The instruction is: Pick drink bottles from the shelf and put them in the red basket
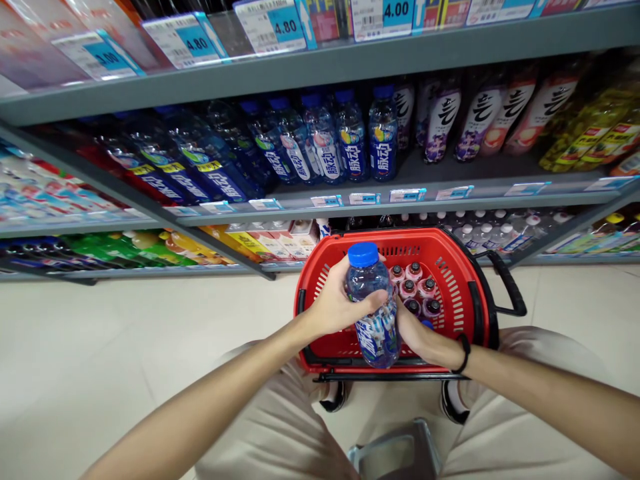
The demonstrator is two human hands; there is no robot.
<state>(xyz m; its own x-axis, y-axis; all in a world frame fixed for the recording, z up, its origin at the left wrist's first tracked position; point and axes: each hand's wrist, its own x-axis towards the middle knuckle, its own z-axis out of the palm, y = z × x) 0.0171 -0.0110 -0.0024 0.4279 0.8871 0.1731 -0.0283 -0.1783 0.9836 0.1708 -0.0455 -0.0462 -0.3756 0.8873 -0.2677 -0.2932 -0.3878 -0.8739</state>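
Observation:
A clear-blue drink bottle (376, 333) with a blue cap is held tilted over the red shopping basket (320, 357). Around its upper part my left hand (337, 300) is closed, thumb across the front. My right hand (417, 333), with a black band at the wrist, presses against the bottle's right side; its fingers are mostly hidden behind the bottle. Inside the basket, several small bottles with dark caps (408, 289) stand upright in a cluster, just beyond my right hand. Part of another blue cap (427, 325) shows near that hand.
Ahead, a shelf (320, 67) carries a row of blue-capped bottles (383, 133), with purple- and pink-labelled bottles (443, 127) to their right. The basket's black handle (507, 287) sticks out rightward. A grey stool (395, 453) is between my legs on the pale floor (150, 333).

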